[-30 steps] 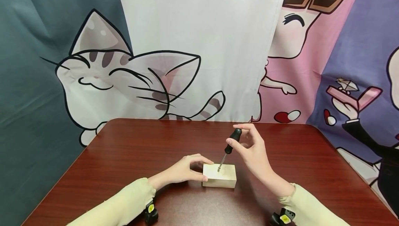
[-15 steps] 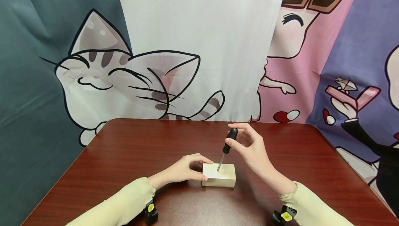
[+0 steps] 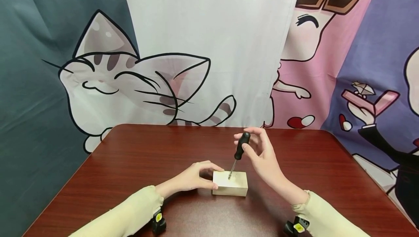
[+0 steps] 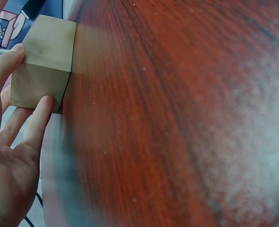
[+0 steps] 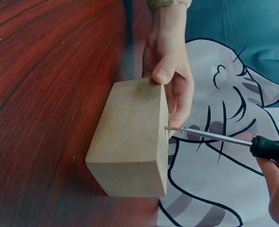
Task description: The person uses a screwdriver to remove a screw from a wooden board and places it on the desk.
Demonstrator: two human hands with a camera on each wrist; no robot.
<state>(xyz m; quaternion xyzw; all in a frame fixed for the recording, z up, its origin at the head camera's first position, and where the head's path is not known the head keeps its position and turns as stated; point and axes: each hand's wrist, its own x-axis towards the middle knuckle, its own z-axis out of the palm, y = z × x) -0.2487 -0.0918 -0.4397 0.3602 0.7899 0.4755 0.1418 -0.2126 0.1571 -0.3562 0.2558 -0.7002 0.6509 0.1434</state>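
I see the person's left hand (image 3: 193,179) at the left end of a pale wooden block (image 3: 237,181). Its thumb and fingers hold that end, with the gap between them about as wide as the block. The block lies flat on the shiny red-brown table (image 3: 157,149), in front of the person. In the right wrist view, I can see a small screw (image 5: 174,128) sticking out of the block's top. The tip of a screwdriver (image 3: 242,147) meets the screw's head. The screwdriver leans a bit, with its black handle up and to the right. The right hand (image 3: 266,159) has its thumb and fingers bent round the handle, close together. I can't tell how hard they squeeze. Behind the table I see a big cloth (image 3: 212,19) with a smiling cat (image 3: 88,102) on it.
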